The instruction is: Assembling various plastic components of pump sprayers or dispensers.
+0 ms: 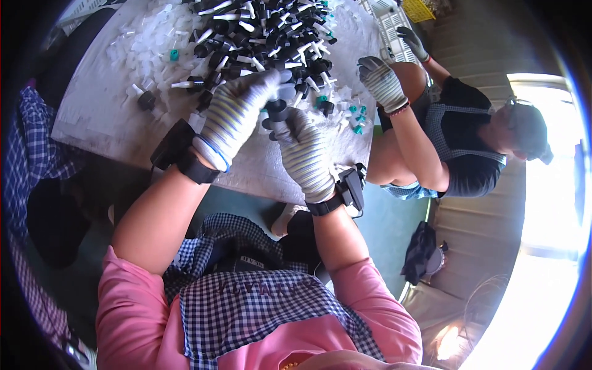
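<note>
Pale worktable, top of view, biggest thing, worn surface. Co-worker on the right, dark top plus checked apron, gloved hands near the table's right edge, well apart from the wearer's. Wearer: pink shirt, blue-and-white checked apron. Heap of black caps with white stems across the upper middle of the table, loosely tangled. Heap of translucent pieces left of it, edges mixing. White crate past the table's upper right.

Left hand, striped glove with grey fingertips: fingers bent and close together, tips at the upper side of the held cap; can't tell if they pinch it. Right hand, same glove type: thumb and fingers curled in, pinching the cap from below. Black strapped unit on each wrist, left, right.

Held black cap: between the two hands, over the near part of the table, just below the heap; details partly hidden by fingers. Smallest: teal pieces, a few scattered right of the hands, others among the heaps
</note>
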A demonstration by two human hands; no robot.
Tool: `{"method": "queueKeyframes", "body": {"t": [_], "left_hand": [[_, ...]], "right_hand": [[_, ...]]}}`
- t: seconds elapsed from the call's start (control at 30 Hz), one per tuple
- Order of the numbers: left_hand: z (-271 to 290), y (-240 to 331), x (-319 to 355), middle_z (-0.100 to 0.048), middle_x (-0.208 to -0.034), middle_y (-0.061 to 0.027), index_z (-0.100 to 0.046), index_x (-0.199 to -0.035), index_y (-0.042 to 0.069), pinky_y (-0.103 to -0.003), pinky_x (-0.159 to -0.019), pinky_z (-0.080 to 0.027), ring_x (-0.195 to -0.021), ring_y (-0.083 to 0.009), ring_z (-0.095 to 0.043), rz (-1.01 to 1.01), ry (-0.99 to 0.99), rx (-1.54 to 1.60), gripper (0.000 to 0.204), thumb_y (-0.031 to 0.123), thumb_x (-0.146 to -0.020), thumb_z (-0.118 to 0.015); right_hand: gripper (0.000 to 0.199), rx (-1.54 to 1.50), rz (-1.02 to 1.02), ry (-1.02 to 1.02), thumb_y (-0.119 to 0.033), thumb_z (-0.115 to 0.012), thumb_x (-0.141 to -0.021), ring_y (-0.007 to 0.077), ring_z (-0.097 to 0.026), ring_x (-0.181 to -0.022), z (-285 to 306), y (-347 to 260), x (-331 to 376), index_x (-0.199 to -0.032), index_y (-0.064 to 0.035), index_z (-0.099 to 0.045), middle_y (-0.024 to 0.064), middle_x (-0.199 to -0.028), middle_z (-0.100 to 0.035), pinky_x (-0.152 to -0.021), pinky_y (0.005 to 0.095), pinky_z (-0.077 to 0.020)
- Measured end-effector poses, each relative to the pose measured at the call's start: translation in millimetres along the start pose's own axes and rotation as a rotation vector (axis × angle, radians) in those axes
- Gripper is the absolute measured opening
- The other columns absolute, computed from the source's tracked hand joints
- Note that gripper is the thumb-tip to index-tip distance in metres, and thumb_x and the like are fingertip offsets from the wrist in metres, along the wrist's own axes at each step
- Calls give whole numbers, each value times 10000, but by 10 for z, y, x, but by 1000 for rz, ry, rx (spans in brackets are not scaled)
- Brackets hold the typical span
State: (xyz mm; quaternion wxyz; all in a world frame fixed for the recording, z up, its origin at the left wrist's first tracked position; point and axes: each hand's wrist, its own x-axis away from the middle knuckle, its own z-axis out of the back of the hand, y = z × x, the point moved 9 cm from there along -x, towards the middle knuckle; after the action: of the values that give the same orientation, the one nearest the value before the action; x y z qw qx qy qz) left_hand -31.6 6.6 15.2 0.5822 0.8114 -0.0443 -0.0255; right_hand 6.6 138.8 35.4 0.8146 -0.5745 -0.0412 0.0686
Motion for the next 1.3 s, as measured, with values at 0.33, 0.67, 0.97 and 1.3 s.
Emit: {"method": "queueKeyframes", "body": {"t": [0.33,0.67,0.97,1.3], "left_hand": [[-117,-109,-23,-734,-947,-95,-700,-1077,31,-342,-870,-527,-883,-224,-691,159,-286,42,479,462,-1010,-501],[-379,38,317,-692,-849,-227,-720,-941,12,-429,-796,-528,-839,-361,-683,-121,-287,-688,505,478,-983,-529],[-785,-102,594,-704,-880,-211,-460,-1443,76,-479,-650,-548,-735,-365,-685,-460,-676,-1335,619,269,-873,-609],[-654,-294,498,-690,-793,-184,-724,-952,72,-486,-685,-519,-718,-383,-654,-182,-317,-1156,399,405,-977,-505]], "right_hand": [[276,233,62,-222,-30,-627,-923,126,-596,-913,-251,45,103,-1196,12,-624,74,-1005,-694,-854,297,-500],[521,132,-87,-387,-249,-727,-886,228,-644,-996,-313,291,315,-1272,29,-517,166,-1127,-657,-853,372,-520],[424,227,-243,-426,-140,-558,-996,141,-506,-1260,-430,589,606,-1406,-66,-483,42,-1367,-557,-1075,279,-382],[434,642,-218,-482,-136,-436,-1031,154,-457,-1289,-497,610,665,-1459,-79,-388,74,-1409,-491,-1111,286,-340]]}}
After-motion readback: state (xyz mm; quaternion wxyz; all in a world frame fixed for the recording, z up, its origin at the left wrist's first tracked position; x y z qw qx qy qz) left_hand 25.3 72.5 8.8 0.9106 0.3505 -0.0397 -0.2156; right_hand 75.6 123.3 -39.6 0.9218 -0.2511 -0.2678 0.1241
